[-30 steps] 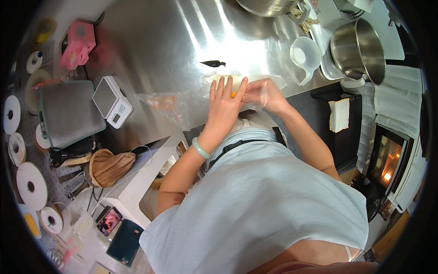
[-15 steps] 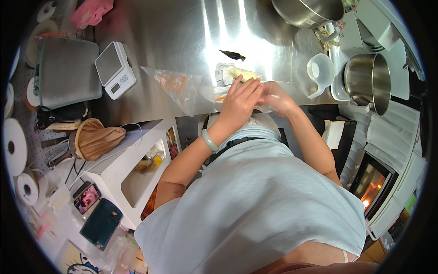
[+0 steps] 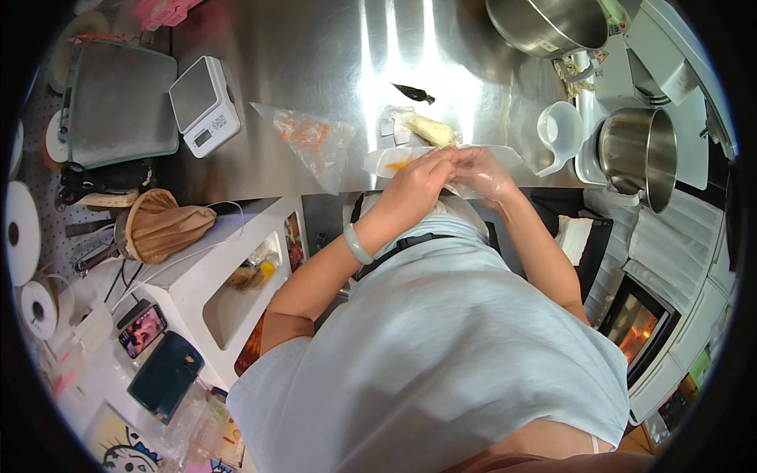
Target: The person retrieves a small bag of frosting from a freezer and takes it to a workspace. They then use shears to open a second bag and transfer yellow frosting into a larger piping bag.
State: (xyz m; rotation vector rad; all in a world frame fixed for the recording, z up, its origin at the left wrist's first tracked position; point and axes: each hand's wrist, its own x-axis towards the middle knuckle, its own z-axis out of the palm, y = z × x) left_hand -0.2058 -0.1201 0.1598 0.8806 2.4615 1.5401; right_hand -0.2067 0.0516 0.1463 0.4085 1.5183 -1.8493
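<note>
1. Centrally, a clear bag (image 3: 380,163) with an orange patch inside lies across the hands at the near edge of the worktop (image 3: 284,59).
2. The left hand (image 3: 423,180) and right hand (image 3: 482,172) meet, each grip closed on it, fingers bent inward.
3. Just beyond sit a cream-filled bag (image 3: 430,128) and, farther out, a dark bag (image 3: 413,93).
4. Leftward: a flat printed bag (image 3: 311,146), then a white scale (image 3: 206,110).
5. Rightward: a translucent jug (image 3: 558,138).

Orange print crosses the clear triangular bag (image 3: 306,142) on the tabletop (image 3: 300,47). Small dark markings sit beside the white scale's (image 3: 205,106) display (image 3: 203,137). The steel bowl (image 3: 544,20) bears a pale label (image 3: 550,46). Their wording is too small to read.
</note>
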